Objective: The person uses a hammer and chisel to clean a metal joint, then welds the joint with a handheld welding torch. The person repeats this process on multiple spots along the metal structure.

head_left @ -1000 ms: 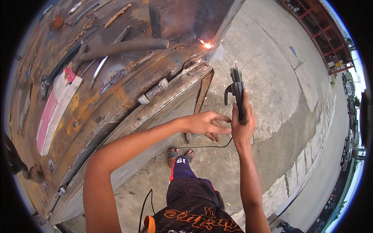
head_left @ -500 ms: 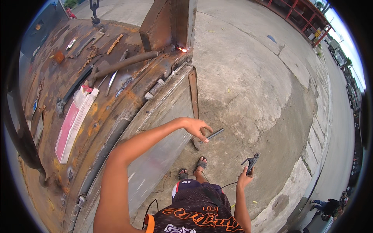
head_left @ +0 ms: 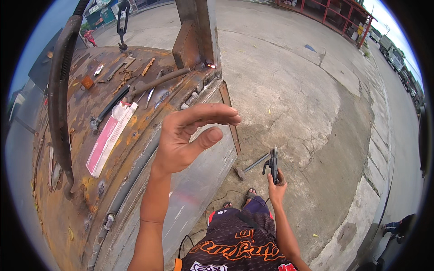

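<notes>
My left hand (head_left: 187, 140) is raised in front of the rusty steel bed, fingers curved and apart from the thumb, with nothing between them. My right hand (head_left: 277, 186) grips a black welding electrode holder (head_left: 273, 165) over the concrete, its jaws pointing away from me. Whether a rod sits in the jaws is hard to make out. A small orange-hot spot (head_left: 211, 66) glows at the foot of an upright steel post (head_left: 199, 31). On the ground, left of the holder, lies a hammer (head_left: 254, 164).
The rusty bed (head_left: 77, 180) carries a pink-and-white carton (head_left: 110, 140), a long-handled tool (head_left: 162, 79) and a black-handled hammer (head_left: 110, 106). A thick curved bar (head_left: 58, 99) rises at left. A cable (head_left: 228, 194) runs near my feet. Parked trucks (head_left: 392, 54) line the road.
My left hand has come up and nearer to my head. My right hand has shifted left, with the electrode holder swung more upright. The whole view has tilted toward the far side.
</notes>
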### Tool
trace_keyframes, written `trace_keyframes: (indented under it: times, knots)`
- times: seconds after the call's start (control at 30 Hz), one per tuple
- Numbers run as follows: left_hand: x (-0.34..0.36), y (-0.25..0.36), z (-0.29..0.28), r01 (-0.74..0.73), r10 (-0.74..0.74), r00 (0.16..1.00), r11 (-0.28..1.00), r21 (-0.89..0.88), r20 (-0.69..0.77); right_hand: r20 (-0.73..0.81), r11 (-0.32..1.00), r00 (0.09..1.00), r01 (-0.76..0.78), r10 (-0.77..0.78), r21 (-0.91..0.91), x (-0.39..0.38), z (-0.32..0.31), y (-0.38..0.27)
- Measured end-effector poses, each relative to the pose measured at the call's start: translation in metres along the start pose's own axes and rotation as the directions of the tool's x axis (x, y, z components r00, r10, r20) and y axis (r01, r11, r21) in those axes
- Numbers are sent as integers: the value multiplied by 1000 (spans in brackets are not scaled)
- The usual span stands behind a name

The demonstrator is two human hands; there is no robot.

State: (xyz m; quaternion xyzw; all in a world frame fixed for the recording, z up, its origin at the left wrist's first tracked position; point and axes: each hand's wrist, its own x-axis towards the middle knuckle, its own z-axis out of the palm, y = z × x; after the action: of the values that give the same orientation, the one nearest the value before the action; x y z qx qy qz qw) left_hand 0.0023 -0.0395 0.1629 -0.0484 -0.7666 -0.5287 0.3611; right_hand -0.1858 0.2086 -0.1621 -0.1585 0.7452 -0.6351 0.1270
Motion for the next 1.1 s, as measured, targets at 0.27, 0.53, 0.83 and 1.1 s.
trace_keyframes:
  times: [0.27, 0.53, 0.83, 1.1]
  knots:
    - [-69, 188, 28, -546, 655, 690, 750, 374, -307, 367, 999, 930, 30, -21, -20, 36, 29, -13]
    - [-51, 205, 103, -430, 872, 405, 447, 784, -275, 597, 995, 795, 85, -102, 56, 115, 51, -10]
    - [-22, 191, 158, -284, 826, 520, 407, 868, -218, 758, 996, 647, 73, -87, 52, 184, 42, 2]
    - [3, 173, 185, -160, 710, 658, 458, 874, -252, 793, 993, 601, 113, -100, 40, 201, 26, 7]
